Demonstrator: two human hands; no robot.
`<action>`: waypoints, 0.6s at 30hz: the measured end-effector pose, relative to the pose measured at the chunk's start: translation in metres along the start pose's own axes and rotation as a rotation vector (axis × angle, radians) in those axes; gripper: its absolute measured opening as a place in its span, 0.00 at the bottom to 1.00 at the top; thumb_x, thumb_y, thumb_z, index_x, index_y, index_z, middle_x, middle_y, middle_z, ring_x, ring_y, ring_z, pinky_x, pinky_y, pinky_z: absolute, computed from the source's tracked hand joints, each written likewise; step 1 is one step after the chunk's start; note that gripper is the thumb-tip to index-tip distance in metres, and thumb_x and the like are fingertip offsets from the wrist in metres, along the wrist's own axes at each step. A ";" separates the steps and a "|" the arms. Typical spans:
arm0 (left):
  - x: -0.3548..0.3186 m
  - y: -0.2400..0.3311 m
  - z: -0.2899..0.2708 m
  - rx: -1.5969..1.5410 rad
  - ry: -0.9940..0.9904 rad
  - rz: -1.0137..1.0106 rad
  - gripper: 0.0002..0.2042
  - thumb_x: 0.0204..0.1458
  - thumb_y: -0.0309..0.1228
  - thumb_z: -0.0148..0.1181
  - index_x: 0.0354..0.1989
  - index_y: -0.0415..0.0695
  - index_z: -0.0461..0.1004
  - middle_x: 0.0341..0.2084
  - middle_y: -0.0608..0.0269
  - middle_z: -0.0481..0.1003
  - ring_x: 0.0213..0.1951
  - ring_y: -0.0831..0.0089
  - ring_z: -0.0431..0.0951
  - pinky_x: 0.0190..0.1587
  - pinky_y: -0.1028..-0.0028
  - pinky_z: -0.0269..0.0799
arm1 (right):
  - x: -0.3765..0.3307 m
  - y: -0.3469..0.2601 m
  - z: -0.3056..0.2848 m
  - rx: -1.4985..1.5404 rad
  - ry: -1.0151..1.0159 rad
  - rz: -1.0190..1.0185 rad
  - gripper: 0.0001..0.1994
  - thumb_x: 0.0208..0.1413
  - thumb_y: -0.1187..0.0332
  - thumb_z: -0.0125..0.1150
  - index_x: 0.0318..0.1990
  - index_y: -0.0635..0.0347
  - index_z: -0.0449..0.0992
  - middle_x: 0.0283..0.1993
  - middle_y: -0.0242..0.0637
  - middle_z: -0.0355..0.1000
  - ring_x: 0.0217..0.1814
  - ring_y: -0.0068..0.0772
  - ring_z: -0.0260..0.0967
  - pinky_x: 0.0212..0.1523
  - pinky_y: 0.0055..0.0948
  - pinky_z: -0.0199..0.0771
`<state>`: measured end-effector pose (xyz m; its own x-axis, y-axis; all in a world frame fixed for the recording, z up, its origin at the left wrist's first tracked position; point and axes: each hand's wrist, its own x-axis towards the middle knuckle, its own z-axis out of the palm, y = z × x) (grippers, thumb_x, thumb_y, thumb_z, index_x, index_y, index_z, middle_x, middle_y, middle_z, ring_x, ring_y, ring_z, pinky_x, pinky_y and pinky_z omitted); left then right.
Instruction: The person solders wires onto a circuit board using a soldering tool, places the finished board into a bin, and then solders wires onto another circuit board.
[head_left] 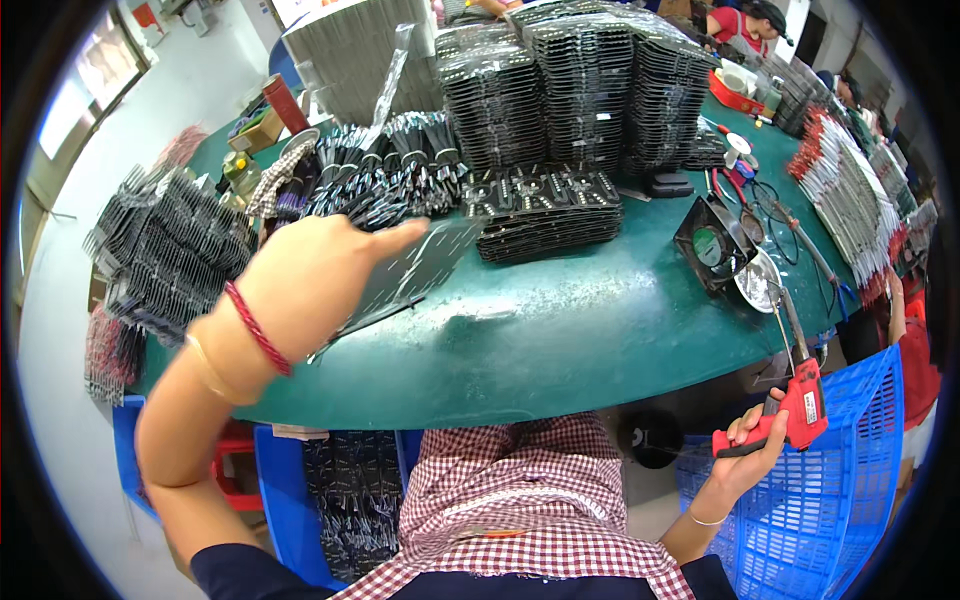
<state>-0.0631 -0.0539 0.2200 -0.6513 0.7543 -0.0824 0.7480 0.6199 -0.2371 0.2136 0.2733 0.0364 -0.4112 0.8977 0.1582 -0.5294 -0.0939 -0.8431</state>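
Observation:
My left hand [325, 262] is raised over the left part of the green table, one finger stretched toward the right and the other fingers mostly hidden. Just beyond it is a dark panel [425, 268] smeared by motion; whether I grip it I cannot tell. To its right stands a low stack of black panels [545, 225] with small light parts on top. My right hand [755, 435], at the table's right front edge, is closed round the handle of a red soldering gun [803, 405]. The gun's tip points up toward a small metal bowl [758, 283].
Tall stacks of black panels [585, 95] rise at the back, beside bundles of dark leads [385, 165]. More stacked parts [170, 250] sit at the left. A black fan [712, 243] stands near the bowl. Blue crates [830, 470] flank me; co-workers sit at the far right.

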 end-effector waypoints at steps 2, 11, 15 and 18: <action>-0.009 -0.018 -0.008 -0.042 -0.210 0.062 0.30 0.42 0.20 0.52 0.58 0.56 0.70 0.20 0.48 0.73 0.25 0.55 0.76 0.33 0.61 0.73 | 0.002 0.003 0.001 0.011 -0.009 0.023 0.17 0.65 0.58 0.45 0.53 0.62 0.63 0.22 0.30 0.62 0.15 0.15 0.53 0.16 0.16 0.56; 0.077 -0.030 0.020 -0.837 -1.274 0.062 0.21 0.56 0.34 0.47 0.53 0.31 0.69 0.42 0.41 0.75 0.40 0.61 0.80 0.45 0.68 0.79 | 0.002 0.003 -0.005 0.045 -0.028 0.016 0.18 0.65 0.58 0.43 0.53 0.63 0.62 0.22 0.31 0.63 0.15 0.15 0.54 0.15 0.15 0.57; 0.142 0.014 0.056 -1.219 -1.212 0.059 0.31 0.62 0.51 0.37 0.51 0.29 0.67 0.41 0.35 0.75 0.42 0.54 0.80 0.47 0.68 0.78 | -0.001 -0.007 -0.018 0.006 0.044 -0.024 0.18 0.65 0.57 0.43 0.53 0.63 0.62 0.22 0.32 0.63 0.16 0.15 0.54 0.16 0.15 0.56; 0.179 0.050 0.090 -1.192 -0.997 -0.011 0.37 0.62 0.55 0.30 0.52 0.23 0.64 0.37 0.35 0.76 0.37 0.55 0.81 0.42 0.69 0.80 | -0.004 -0.017 -0.025 0.012 0.067 -0.029 0.19 0.65 0.57 0.44 0.53 0.63 0.63 0.22 0.31 0.62 0.15 0.15 0.54 0.16 0.15 0.55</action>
<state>-0.1542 0.0929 0.1060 -0.1138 0.6045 -0.7885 0.0929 0.7966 0.5973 0.2425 0.2822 0.0376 -0.3455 0.9268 0.1475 -0.5494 -0.0723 -0.8324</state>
